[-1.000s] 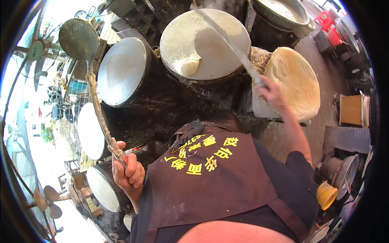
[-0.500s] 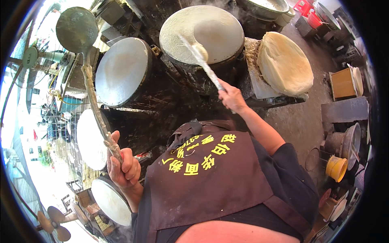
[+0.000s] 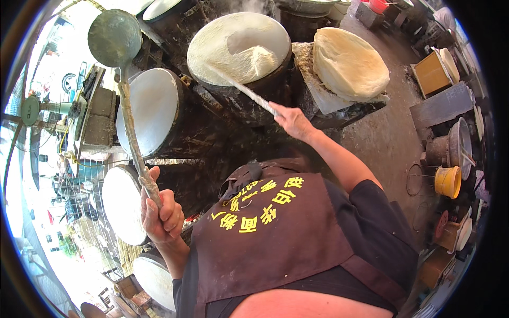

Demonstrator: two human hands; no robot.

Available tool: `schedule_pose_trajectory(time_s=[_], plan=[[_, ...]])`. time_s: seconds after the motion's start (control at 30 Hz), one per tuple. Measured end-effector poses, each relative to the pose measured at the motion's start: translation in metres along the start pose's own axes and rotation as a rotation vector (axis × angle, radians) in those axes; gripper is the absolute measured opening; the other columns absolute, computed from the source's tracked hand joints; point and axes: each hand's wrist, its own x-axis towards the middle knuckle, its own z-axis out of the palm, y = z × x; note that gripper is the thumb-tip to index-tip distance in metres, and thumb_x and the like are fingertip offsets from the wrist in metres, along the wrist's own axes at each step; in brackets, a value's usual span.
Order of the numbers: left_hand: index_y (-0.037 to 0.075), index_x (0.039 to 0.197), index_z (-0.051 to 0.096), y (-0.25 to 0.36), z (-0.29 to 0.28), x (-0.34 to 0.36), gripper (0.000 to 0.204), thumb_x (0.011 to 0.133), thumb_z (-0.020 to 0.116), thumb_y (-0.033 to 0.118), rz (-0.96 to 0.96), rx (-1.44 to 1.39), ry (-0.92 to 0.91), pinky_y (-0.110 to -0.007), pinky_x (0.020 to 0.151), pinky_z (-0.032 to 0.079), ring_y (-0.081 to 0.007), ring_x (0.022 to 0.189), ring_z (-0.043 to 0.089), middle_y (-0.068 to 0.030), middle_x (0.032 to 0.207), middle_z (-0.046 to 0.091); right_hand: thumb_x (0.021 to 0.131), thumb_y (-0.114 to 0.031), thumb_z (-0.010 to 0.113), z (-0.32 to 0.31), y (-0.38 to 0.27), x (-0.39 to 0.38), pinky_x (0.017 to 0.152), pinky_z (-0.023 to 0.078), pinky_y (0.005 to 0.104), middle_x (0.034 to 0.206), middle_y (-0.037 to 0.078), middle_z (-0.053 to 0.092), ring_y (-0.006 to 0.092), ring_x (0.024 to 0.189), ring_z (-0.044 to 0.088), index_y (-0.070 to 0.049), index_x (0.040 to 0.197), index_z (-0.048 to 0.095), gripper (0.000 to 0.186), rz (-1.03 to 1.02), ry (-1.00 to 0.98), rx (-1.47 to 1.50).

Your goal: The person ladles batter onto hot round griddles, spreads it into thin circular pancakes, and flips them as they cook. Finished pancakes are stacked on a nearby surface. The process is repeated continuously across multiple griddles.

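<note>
With right hand fingers clamped on the long thin metal rod and left hand gripping the long-handled round ladle, lifting the thin white sheet off the round steaming drum probably wants a slow, level pull.

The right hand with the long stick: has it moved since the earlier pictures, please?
Yes. The right hand drew back from the stacked sheets towards the body; its stick now lifts the steamer's sheet.

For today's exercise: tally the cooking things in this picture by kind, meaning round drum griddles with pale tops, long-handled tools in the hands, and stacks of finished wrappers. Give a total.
Round black drum griddles with pale tops: 5 (the nearest to the right hand at)
Long-handled tools: 2 (grey metal ladle in the left hand; thin metal spatula)
Stacks of pale round wrappers: 1
Total: 8
</note>
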Motion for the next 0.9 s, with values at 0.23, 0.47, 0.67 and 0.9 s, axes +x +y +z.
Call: schedule_pose_trajectory(time_s=[0.23, 0.47, 0.67, 0.9], plan=[[0.006, 0.149, 0.014, -0.011, 0.017, 0.006, 0.058, 0.101, 0.043, 0.023, 0.037, 0.003, 0.081, -0.017, 0.027, 0.027, -0.0033, 0.039, 0.028, -0.0004, 0.062, 0.034, 0.088, -0.01, 0.053, -0.08, 0.03, 0.017, 0.052, 0.051, 0.0331, 0.073, 0.013, 0.061, 0.0166, 0.052, 0.056, -0.013, 0.135, 0.05, 0.047, 0.672, -0.171, 0.178], [0.008, 0.15, 0.011, -0.032, 0.048, 0.029, 0.056, 0.103, 0.037, 0.024, 0.024, -0.011, 0.099, -0.016, 0.029, 0.028, -0.0029, 0.039, 0.028, -0.0008, 0.064, 0.035, 0.087, -0.015, 0.057, -0.081, 0.065, 0.044, 0.083, 0.049, 0.0456, 0.104, 0.026, 0.062, 0.0422, 0.092, 0.06, -0.007, 0.13, 0.051, 0.044, 0.368, -0.06, 0.012], [0.008, 0.15, 0.009, -0.047, 0.069, 0.054, 0.057, 0.103, 0.037, 0.026, 0.034, 0.018, 0.114, -0.016, 0.028, 0.03, -0.0026, 0.038, 0.028, -0.0008, 0.065, 0.035, 0.087, -0.012, 0.058, -0.098, 0.116, 0.047, 0.076, 0.052, 0.0439, 0.1, 0.022, 0.064, 0.0387, 0.089, 0.063, -0.012, 0.132, 0.05, 0.046, 0.114, -0.155, -0.057], [0.006, 0.149, 0.009, -0.062, 0.093, 0.082, 0.055, 0.104, 0.034, 0.025, 0.024, 0.021, 0.136, -0.016, 0.027, 0.028, -0.0023, 0.038, 0.027, -0.0011, 0.065, 0.035, 0.088, -0.018, 0.058, -0.097, 0.15, 0.108, 0.072, 0.051, 0.0463, 0.087, 0.02, 0.065, 0.0374, 0.081, 0.064, -0.014, 0.131, 0.051, 0.044, 0.144, -0.143, -0.157]])
